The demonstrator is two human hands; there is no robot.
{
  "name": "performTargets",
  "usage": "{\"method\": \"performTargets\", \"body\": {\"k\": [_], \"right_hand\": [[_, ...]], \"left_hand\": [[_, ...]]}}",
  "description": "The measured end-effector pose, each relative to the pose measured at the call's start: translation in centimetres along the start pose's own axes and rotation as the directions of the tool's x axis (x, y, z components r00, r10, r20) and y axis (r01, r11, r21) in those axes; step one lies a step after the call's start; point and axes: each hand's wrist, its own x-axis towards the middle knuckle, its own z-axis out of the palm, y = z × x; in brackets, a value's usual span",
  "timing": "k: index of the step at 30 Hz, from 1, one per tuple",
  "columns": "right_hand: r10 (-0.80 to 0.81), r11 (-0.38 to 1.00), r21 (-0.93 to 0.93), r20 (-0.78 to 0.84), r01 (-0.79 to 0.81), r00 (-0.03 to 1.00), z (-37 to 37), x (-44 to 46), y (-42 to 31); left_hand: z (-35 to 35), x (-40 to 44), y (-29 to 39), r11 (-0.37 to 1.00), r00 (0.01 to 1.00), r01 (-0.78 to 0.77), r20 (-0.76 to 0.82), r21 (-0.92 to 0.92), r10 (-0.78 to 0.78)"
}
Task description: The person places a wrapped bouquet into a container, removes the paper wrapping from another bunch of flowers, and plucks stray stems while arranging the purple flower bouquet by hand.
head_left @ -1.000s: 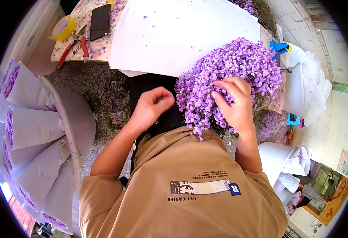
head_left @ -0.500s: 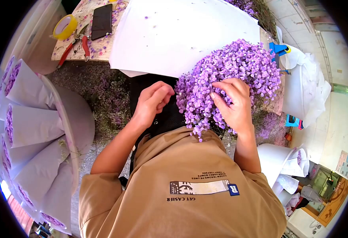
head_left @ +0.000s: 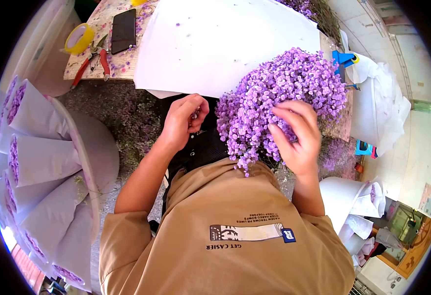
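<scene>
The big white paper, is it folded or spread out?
Spread out. The white paper lies wide and flat across the table.

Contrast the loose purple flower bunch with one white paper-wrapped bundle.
The loose purple flower bunch is wide, uncovered; the white paper-wrapped bundle is narrower, blooms showing only at its end. The bunch droops off the table; the bundle leans in the pale tub. Both have purple blooms.

One head-worn camera looks forward and steeply down from close above the wearer's shirt.
</scene>
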Motion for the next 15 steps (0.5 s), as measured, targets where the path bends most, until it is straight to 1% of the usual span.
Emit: {"method": "performTargets", "body": {"k": [1,2,3,4,5,6,7,8,9,10,11,12,13,14,15], "right_hand": [[-0.059,0.998,0.036,-0.025,0.060,0.998,-1.2,-0.3,-0.4],[-0.072,0.985,0.150,-0.083,0.084,0.994,-2.4,-0.8,-1.4],[-0.030,0.924,0.382,-0.022,0.036,0.999,-3.9,-2.0,-2.0],[0.000,0.809,0.587,0.044,-0.026,0.999,-5.6,-3.0,-2.0],[0.010,0.726,0.647,0.327,-0.231,0.945,-7.5,-3.4,-1.4],[-0.017,0.632,0.638,0.579,-0.440,0.815,-9.1,-3.9,-0.9],[0.026,0.704,0.536,0.636,-0.466,0.772,-8.6,-6.4,0.2],[0.178,0.703,0.344,0.762,-0.622,0.622,-8.2,-8.6,1.2],[0.419,0.570,0.051,0.841,-0.820,0.343,-7.3,-12.1,2.8],[0.539,0.611,-0.179,0.807,-0.771,0.241,-6.3,-15.9,4.7],[0.668,0.548,-0.368,0.733,-0.751,0.128,-5.2,-20.4,6.3],[0.658,0.471,-0.155,0.718,-0.868,0.229,-2.9,-27.2,8.1],[0.657,0.379,0.078,0.679,-0.922,0.327,-1.5,-32.0,9.2],[0.659,0.377,0.077,0.679,-0.923,0.325,-1.6,-33.2,9.3],[0.651,0.361,0.070,0.695,-0.930,0.305,-1.8,-34.5,9.2]], "left_hand": [[0.0,0.4,0.2,0.998,0.999,0.045,-0.024,0.036,-0.044],[0.4,0.8,0.6,0.998,0.999,0.048,-0.019,0.038,-0.048],[0.9,1.2,1.0,0.987,0.998,0.035,-0.062,0.158,-0.025],[1.3,1.8,1.2,0.961,0.995,0.026,-0.099,0.277,0.002],[1.2,2.7,1.1,0.918,0.995,-0.012,-0.087,0.398,0.051],[0.8,4.0,0.5,0.916,0.996,-0.012,-0.071,0.400,0.044],[0.4,5.6,-0.3,0.820,0.987,-0.138,0.008,0.555,0.161],[0.3,6.9,-0.6,0.686,0.959,-0.263,0.104,0.679,0.265],[0.6,7.8,-0.2,0.615,0.973,-0.213,0.110,0.759,0.201],[1.0,8.4,-0.2,0.616,0.972,-0.221,0.118,0.756,0.204],[1.4,8.8,-0.3,0.533,0.966,-0.248,0.162,0.809,0.203],[1.7,9.2,-0.4,0.445,0.959,-0.273,0.204,0.853,0.197],[1.7,9.5,-0.2,0.412,0.960,-0.279,0.236,0.868,0.152],[2.0,9.5,0.1,0.413,0.960,-0.279,0.237,0.867,0.151],[2.3,9.2,0.4,0.405,0.972,-0.236,0.219,0.883,0.088]]}}
